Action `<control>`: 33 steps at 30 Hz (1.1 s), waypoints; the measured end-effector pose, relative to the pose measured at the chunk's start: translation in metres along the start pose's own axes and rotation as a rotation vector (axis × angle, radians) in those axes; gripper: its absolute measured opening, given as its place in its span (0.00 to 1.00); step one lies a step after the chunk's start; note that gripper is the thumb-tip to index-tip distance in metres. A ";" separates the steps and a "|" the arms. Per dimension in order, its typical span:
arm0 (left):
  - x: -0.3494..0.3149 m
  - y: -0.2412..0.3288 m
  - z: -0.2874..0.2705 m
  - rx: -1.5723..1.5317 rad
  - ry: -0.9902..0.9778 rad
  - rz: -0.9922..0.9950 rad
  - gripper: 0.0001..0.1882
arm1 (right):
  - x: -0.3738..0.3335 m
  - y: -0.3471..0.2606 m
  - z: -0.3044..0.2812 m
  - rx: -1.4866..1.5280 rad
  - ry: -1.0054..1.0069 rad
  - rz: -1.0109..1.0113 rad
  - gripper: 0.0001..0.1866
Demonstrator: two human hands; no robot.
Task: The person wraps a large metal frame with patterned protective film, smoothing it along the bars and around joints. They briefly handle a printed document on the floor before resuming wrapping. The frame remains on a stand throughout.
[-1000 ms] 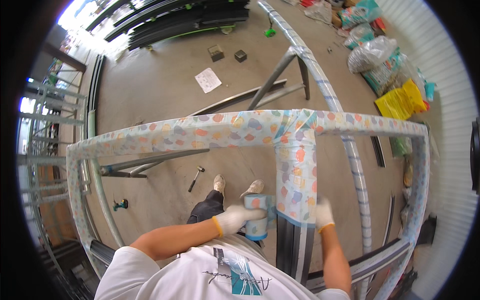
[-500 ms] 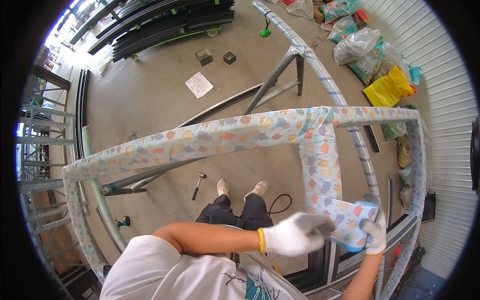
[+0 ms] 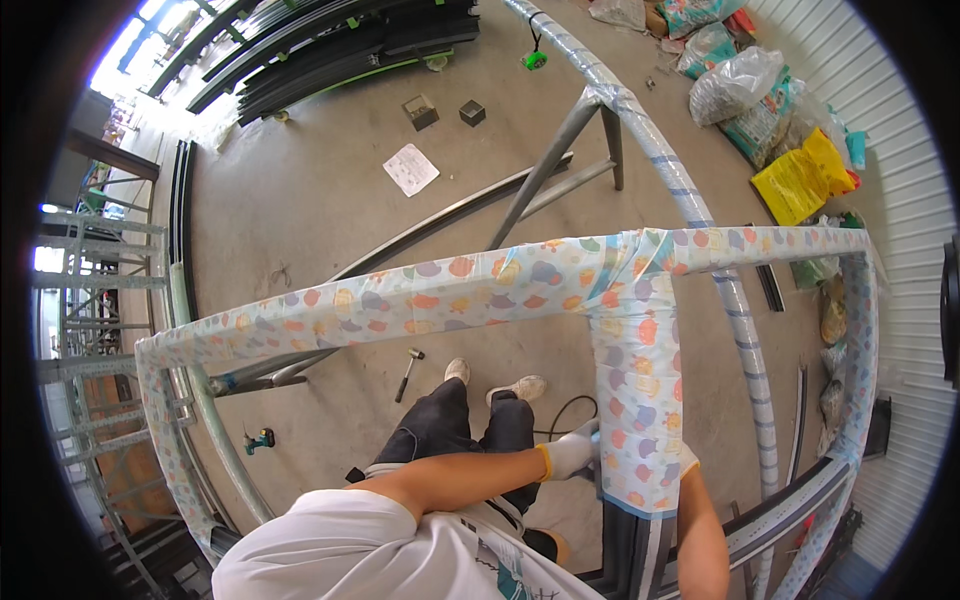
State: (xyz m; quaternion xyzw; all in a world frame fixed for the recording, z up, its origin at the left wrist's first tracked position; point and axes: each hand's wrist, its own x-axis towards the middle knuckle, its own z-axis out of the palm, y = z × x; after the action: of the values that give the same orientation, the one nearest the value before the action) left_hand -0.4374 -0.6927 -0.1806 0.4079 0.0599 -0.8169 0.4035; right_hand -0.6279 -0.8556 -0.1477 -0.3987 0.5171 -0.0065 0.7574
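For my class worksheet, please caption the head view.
Gloved left hand and right hand flank a dark bar, partly wrapped in patterned film.

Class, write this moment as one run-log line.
left hand: gloved, at left edge of bar; right hand: gloved, at its right edge, mostly hidden; bar: patterned film, near end uncovered; rest: hammer on floor

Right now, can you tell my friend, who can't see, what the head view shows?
A gloved left hand and a mostly hidden right hand flank a bar partly wrapped in patterned film. A hammer and drill are on the floor.
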 end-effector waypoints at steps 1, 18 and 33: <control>-0.018 0.003 -0.001 0.127 0.063 -0.022 0.35 | -0.004 -0.001 0.001 -0.179 0.032 -0.035 0.40; -0.181 0.076 0.010 0.387 -0.379 0.003 0.46 | -0.221 -0.028 0.253 -0.964 0.747 -0.231 0.45; -0.145 0.158 0.305 2.465 -1.079 0.094 0.36 | -0.233 -0.021 0.190 -1.000 1.411 -0.532 0.28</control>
State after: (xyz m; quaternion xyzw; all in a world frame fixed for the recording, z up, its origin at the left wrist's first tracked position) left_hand -0.4650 -0.8401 0.1606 0.1340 -0.8873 -0.3810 -0.2228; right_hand -0.5782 -0.6584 0.0740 -0.6911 0.6945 -0.1987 -0.0236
